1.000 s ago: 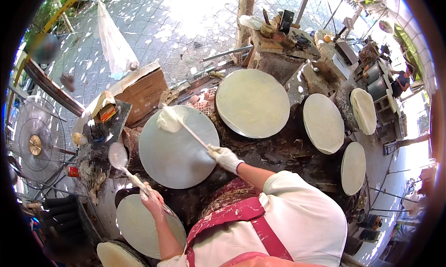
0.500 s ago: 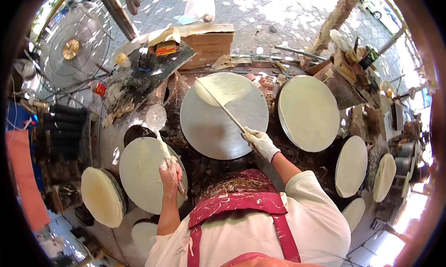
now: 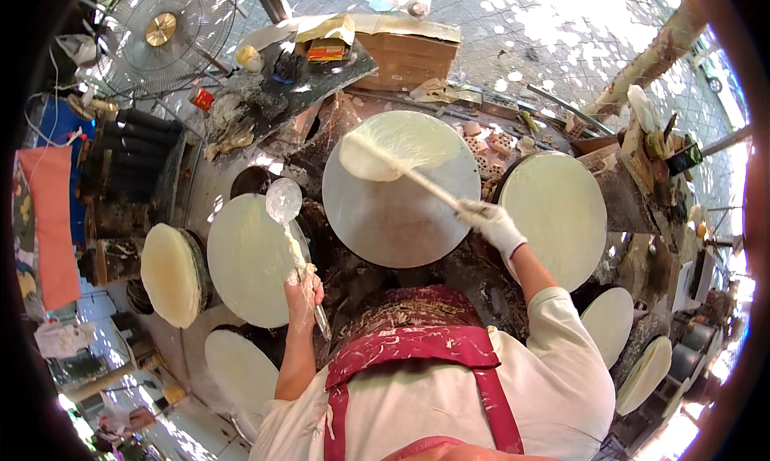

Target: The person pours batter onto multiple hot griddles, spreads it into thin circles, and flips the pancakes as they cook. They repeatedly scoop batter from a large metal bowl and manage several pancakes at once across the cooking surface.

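My left hand (image 3: 302,293), bare and smeared with batter, grips the handle of a metal ladle (image 3: 284,201). The ladle's bowl is coated in pale batter and hangs above the edge of a round griddle (image 3: 245,260) covered with a pale sheet. In a white glove, my right hand (image 3: 491,224) closes round a long wooden stick (image 3: 423,182). That stick reaches up-left across the middle round griddle (image 3: 377,232). Pale wet batter (image 3: 421,140) covers the upper part of this grey plate, and the stick's far end lies over it.
More round plates with pale sheets stand to the right (image 3: 553,220), far left (image 3: 168,277) and lower left (image 3: 241,365). Beyond them are a wire fan (image 3: 160,30), a cardboard box (image 3: 409,60), broken bricks (image 3: 499,143) and a tree trunk (image 3: 654,56). Dark rolls (image 3: 140,152) lie at left.
The view has turned, so the surroundings sit differently. My right hand has shifted right with the stick, and the batter reaches farther right on the middle plate. My left hand still holds the ladle.
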{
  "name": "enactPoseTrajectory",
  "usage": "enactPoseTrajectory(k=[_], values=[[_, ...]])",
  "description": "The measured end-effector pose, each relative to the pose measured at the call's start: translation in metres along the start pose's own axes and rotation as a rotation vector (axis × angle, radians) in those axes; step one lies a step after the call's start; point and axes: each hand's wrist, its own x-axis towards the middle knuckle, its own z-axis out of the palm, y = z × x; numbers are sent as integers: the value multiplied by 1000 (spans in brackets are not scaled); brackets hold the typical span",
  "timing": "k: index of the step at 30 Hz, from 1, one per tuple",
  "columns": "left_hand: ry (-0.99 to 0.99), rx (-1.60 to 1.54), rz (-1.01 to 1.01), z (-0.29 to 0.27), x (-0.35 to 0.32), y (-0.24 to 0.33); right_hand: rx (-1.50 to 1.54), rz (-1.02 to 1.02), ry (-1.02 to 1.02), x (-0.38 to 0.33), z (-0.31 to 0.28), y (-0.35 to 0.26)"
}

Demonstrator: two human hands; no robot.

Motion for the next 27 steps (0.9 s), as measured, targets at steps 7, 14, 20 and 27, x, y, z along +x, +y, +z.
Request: enactPoseTrajectory(k=[7, 14, 20, 27], values=[[-337, -655, 2, 63, -43, 97, -120, 174, -167, 24, -1, 2], [-552, -882, 34, 157, -117, 223, -186, 49, -116, 57, -39, -26], [-827, -858, 130, 170, -130, 228, -363, 286, -291, 19, -12, -47], [-800, -742, 191, 167, -139, 230, -443, -115, -192, 81, -41, -28]])
